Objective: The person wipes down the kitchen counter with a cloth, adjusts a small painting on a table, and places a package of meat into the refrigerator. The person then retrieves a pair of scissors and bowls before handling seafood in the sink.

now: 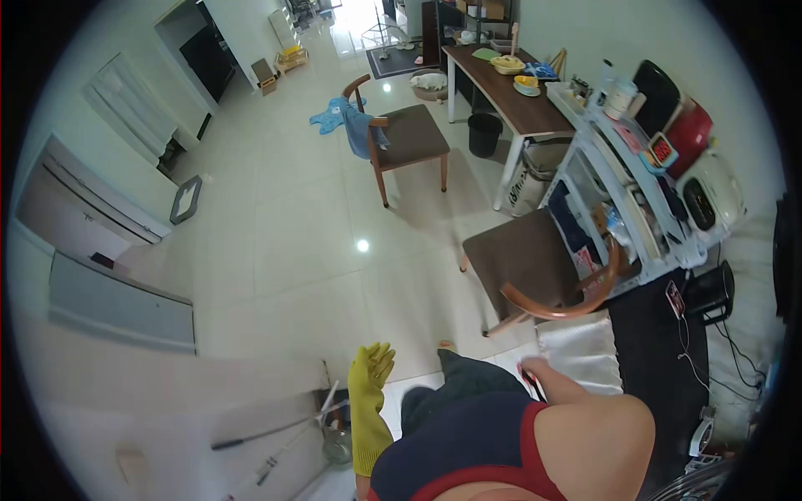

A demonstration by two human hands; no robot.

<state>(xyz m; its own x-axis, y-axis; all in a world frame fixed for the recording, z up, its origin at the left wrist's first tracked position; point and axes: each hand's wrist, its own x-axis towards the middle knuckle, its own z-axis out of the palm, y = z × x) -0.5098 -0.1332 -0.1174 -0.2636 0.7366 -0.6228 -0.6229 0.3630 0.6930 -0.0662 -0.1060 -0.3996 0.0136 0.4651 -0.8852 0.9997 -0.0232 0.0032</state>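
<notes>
My left hand (373,365) wears a long yellow rubber glove (366,422) and is raised in front of my body on the left. Its fingers are stretched out, and nothing is in it. My right hand (539,370) is bare and hangs low beside my dark trousers (468,380). It is closed around a thin object with red and black parts (530,382), mostly hidden by the hand, so its kind cannot be made out. A shiny pale cloth (581,346) lies just right of that hand.
A brown-seated wooden chair (526,250) stands ahead on the right. Another chair (409,138) with a blue cloth (359,129) on it stands farther off. Beyond are a long table (501,88), a black bin (484,135) and a loaded grey shelf (614,159). Long-handled tools (276,434) lean at lower left.
</notes>
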